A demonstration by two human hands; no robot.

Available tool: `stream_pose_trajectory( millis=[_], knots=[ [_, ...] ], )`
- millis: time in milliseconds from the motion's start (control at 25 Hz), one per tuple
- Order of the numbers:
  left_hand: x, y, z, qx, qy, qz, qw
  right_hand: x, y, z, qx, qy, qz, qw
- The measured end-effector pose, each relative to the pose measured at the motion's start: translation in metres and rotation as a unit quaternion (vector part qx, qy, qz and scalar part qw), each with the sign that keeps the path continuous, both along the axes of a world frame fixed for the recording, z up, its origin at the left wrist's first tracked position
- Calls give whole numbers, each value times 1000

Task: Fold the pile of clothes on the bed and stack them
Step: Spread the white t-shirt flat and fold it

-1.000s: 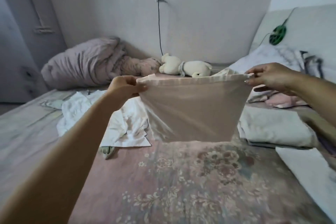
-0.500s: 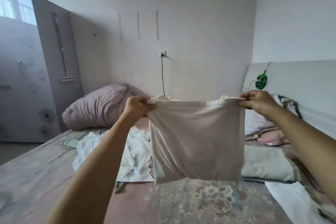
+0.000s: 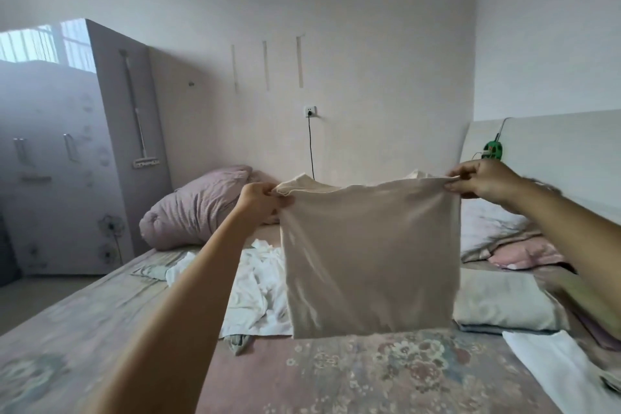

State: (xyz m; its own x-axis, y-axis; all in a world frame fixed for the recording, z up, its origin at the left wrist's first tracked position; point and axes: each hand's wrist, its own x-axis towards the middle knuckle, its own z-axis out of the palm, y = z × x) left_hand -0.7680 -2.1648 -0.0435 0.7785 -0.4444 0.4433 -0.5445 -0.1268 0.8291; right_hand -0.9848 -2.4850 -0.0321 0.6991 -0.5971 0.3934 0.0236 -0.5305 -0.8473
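Overhead-level, left hand (image 3: 260, 200) and right hand (image 3: 484, 180) outstretched, each pinching a top corner of beige garment (image 3: 369, 255), crumpled white clothes (image 3: 258, 289) below the left grip on bed (image 3: 369, 376)

Left hand (image 3: 258, 200) and right hand (image 3: 484, 182) pinch beige garment (image 3: 369, 255) above bed (image 3: 369, 376).

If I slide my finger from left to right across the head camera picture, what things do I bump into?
Wardrobe → purple quilt → left hand → beige garment → right hand → green gadget on the headboard.
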Motion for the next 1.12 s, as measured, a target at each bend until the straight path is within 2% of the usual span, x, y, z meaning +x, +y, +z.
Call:
stream_pose_trajectory(
  millis=[120, 200, 280, 520, 720, 800, 880, 1000, 1120],
  knots=[
    [-6, 11, -19, -52, 107, -95, 988, -8, 4, -25, 62, -33, 16, 997],
    [-5, 15, -35, -49, 136, -137, 980, -12, 9, -45, 162, -53, 56, 984],
    [-2, 15, -51, -45, 145, -156, 976, -11, 11, -66, 217, -52, 81, 971],
    [49, -12, -114, 17, 210, -168, 963, 30, -19, -138, 253, 29, 73, 964],
    [138, -77, -223, 84, 296, -109, 945, 127, -75, -235, 278, 121, -2, 953],
    [175, -112, -283, 112, 319, -68, 939, 174, -101, -292, 262, 164, -42, 950],
    [207, -148, -338, 137, 308, -19, 941, 214, -122, -347, 205, 196, -82, 955],
    [256, -187, -392, 188, 225, 65, 954, 257, -154, -396, 134, 200, -123, 963],
    [277, -207, -417, 298, 112, 95, 943, 281, -172, -419, 9, 281, -102, 954]
  ],
)
